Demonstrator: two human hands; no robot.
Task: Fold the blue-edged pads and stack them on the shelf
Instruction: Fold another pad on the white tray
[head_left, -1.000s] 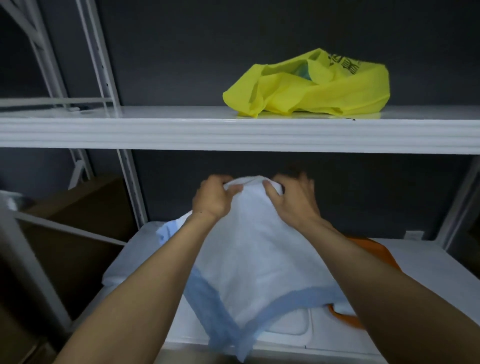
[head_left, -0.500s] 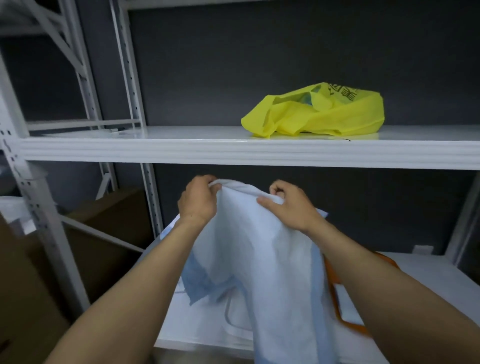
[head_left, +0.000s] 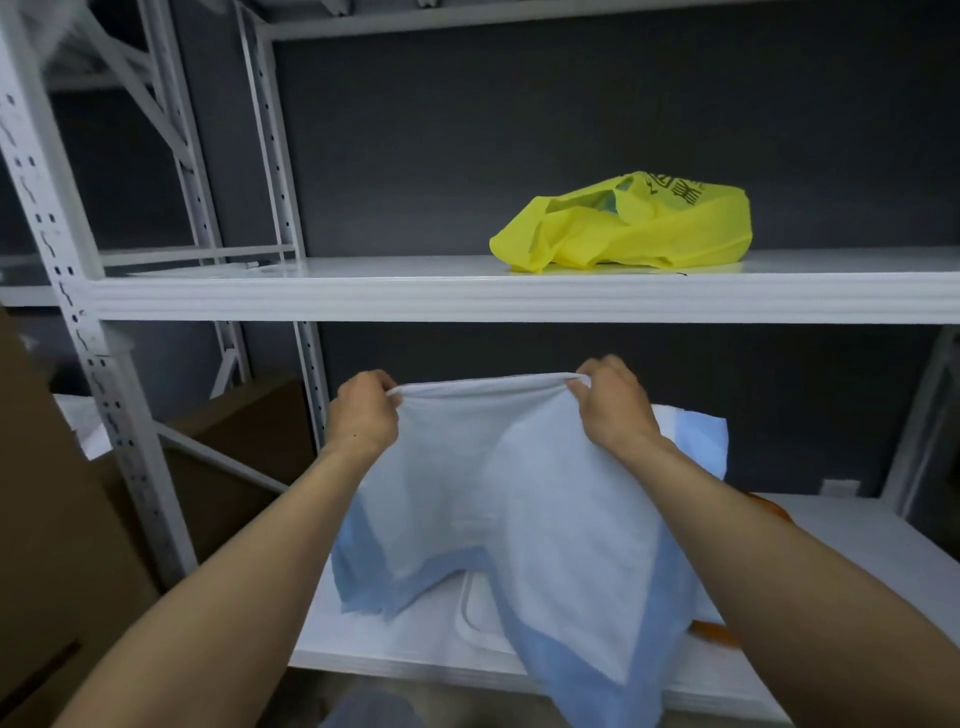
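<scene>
Both hands are reaching forward: left hand (head_left: 362, 415) at 10 o'clock and right hand (head_left: 613, 404) at 2 o'clock are each pinching the pad (head_left: 519, 499) by its top edge, stretched between them. White with blue borders, it is hanging crumpled over the lower shelf (head_left: 852, 551).

Your pad (head_left: 519, 493) is white across its middle, with a light blue border along its lower edges toward 6 o'clock. At 1 o'clock you have a bright yellow bag (head_left: 649, 234) with dark printed characters on its upper right. The shelving (head_left: 467, 296) is plain white, and its upright (head_left: 67, 291) at 9 o'clock is dotted with dark slots. The wall (head_left: 467, 130) behind is dark grey. The cardboard boxes (head_left: 244, 431) at 8 o'clock are brown, and an orange strip (head_left: 719, 633) shows at 5 o'clock.
</scene>
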